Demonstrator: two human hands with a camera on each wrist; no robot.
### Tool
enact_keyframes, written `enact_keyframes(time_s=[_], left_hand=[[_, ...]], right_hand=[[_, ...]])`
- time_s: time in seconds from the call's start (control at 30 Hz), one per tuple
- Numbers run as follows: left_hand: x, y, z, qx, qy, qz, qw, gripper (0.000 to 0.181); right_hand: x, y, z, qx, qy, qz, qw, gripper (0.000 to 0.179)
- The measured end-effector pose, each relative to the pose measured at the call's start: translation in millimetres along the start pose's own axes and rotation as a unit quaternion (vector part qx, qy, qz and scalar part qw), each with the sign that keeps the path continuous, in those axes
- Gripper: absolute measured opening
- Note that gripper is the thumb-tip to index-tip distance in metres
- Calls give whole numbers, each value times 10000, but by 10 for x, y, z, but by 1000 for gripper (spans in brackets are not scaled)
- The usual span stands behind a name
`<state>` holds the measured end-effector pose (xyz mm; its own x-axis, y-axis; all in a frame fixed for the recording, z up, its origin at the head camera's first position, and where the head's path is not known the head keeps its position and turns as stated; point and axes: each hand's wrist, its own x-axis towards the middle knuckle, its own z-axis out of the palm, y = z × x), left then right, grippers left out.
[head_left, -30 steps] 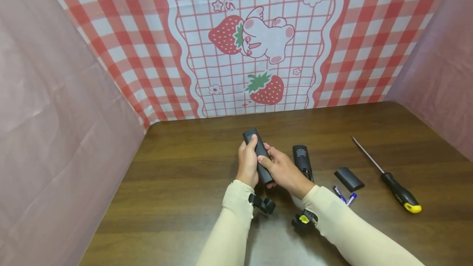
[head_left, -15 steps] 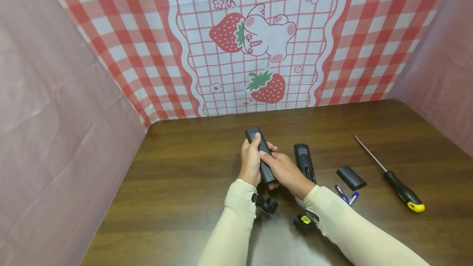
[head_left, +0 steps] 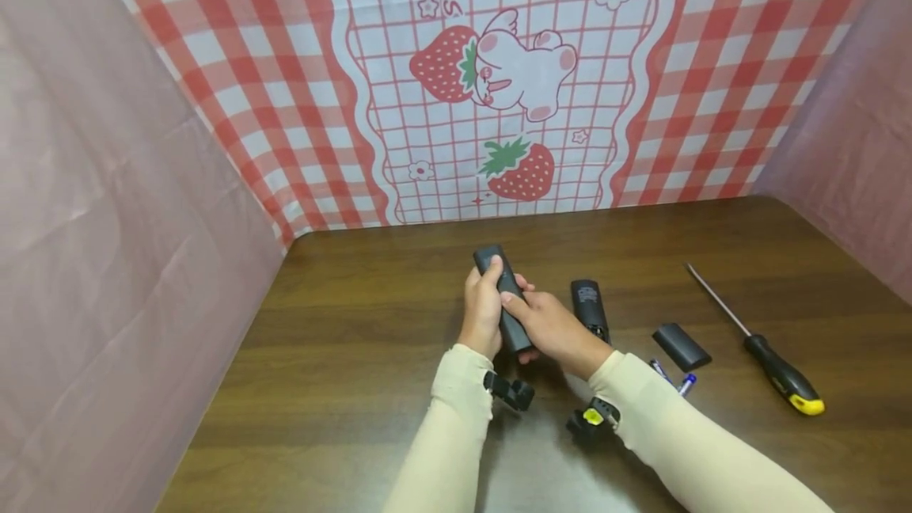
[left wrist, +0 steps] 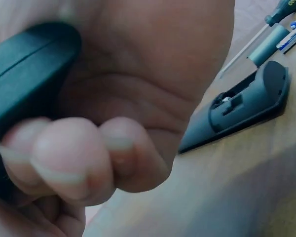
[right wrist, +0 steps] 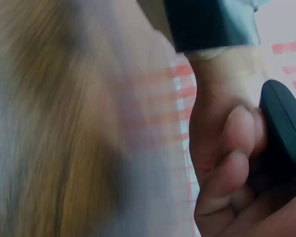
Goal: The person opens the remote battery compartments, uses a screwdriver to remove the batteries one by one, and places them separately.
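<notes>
Both hands hold one black remote control (head_left: pixel 518 335), back face up, above the middle of the table. My left hand (head_left: pixel 483 313) grips its upper left side, thumb lying along the back. From the right, my right hand (head_left: pixel 563 329) grips the lower half, its thumb pressed on the back and fingertips showing beneath. In the left wrist view the held remote's rounded end (left wrist: pixel 34 64) appears beside curled fingers; the right wrist view shows its edge (right wrist: pixel 284 129). A second remote control (head_left: pixel 588 303) lies to the right with its battery compartment uncovered, partly hidden by my right hand.
Right of the second remote lies a black battery cover (head_left: pixel 682 347). Two blue and white batteries (head_left: pixel 686 385) lie just below it, partly behind my right sleeve. A screwdriver (head_left: pixel 778 370) with a black and yellow handle lies farther right. A checked strawberry cloth (head_left: pixel 249 85) hangs behind the table.
My right thumb has shifted slightly up the back of the held remote. The grip of both hands otherwise looks the same, and the head view has swung a little left.
</notes>
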<state>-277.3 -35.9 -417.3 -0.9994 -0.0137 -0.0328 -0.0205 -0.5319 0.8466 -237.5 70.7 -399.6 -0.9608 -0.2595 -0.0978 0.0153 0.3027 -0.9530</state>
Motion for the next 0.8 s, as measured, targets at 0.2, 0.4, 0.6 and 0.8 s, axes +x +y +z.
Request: enact_keyframes(time_s=[0.2, 0.4, 0.6, 0.8], left_hand=[[8, 19, -21, 52, 29, -86, 9999, 28], [13, 22, -34, 136, 144, -198, 9996, 29], [19, 16, -42, 79, 133, -327, 9993, 37], [17, 23, -61, 96, 137, -382, 9991, 33]], right_hand=[[-18, -35, 30, 304, -79, -39, 9995, 46], [-22, -21, 76, 586, 35, 186, 9981, 40], [-14, 8, 82, 813, -60, 169, 9965, 38], [-27, 3, 101, 928, -50, 112, 9956, 37]])
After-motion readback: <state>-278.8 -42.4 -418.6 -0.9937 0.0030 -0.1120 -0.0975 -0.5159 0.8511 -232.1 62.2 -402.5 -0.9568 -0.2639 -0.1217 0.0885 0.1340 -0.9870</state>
